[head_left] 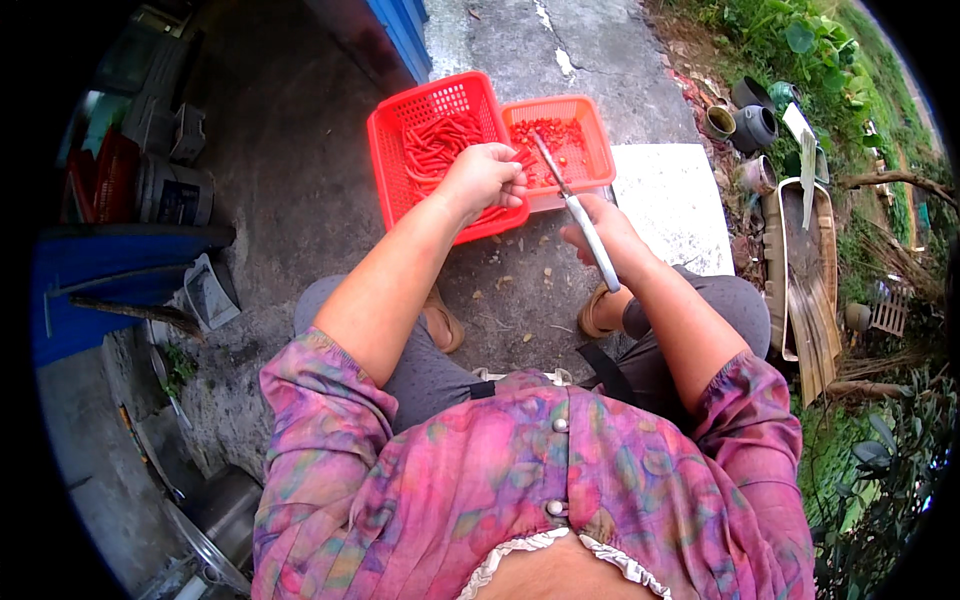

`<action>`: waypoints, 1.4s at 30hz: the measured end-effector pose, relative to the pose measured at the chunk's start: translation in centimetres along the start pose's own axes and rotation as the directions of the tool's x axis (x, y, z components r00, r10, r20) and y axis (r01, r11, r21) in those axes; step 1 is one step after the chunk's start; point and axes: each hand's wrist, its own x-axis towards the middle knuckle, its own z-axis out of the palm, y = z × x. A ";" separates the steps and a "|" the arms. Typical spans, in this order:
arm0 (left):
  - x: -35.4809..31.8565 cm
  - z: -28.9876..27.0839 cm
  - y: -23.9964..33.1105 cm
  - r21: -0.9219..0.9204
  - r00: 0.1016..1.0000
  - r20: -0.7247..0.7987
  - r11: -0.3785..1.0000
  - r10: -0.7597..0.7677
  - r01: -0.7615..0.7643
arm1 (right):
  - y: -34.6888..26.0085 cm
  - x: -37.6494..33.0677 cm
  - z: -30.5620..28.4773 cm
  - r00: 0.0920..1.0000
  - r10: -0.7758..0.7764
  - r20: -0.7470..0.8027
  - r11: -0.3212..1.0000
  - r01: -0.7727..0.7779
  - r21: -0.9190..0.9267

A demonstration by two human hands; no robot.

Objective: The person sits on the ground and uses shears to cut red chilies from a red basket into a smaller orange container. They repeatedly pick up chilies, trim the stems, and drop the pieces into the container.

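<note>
My left hand (pixel 485 182) is closed in a pinch over the right side of a red plastic basket (pixel 388 160). A red chili pepper (pixel 523 156) sticks out from its fingertips. Whole long red chili peppers (pixel 437 142) fill much of that basket. My right hand (pixel 612 240) grips scissors (pixel 590 232) with pale handles, and their blades point away over a smaller orange-red basket (pixel 597 140). Cut chili pieces (pixel 560 135) lie scattered in this smaller basket. The blade tips are just right of the pinched pepper; whether they touch it I cannot tell.
A white board (pixel 675 205) lies right of the baskets. Farther right are dark pots (pixel 754 128), a long trough (pixel 828 240) and green plants. My sandalled feet (pixel 447 322) rest on the concrete floor below the baskets. A grey plastic container (pixel 210 292) and blue panel (pixel 105 295) are at left.
</note>
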 end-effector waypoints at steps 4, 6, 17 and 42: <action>-0.4 0.5 0.2 -0.006 0.999 0.048 1.000 -0.023 0.024 | -0.4 -0.3 0.3 0.993 -0.118 -0.019 0.986 0.115 -0.119; -0.6 0.7 0.4 0.004 0.995 0.083 0.999 -0.047 0.047 | -1.4 -0.7 0.0 0.999 -0.039 -0.006 0.992 0.038 -0.122; -0.3 0.3 0.5 0.198 0.998 0.043 0.980 -0.034 0.025 | -1.7 -0.8 -0.3 0.998 0.058 -0.002 0.996 -0.058 -0.074; 0.1 0.6 0.1 0.035 0.998 0.052 0.999 -0.029 0.028 | 0.1 -0.1 0.1 0.996 -0.082 -0.030 0.982 0.075 -0.171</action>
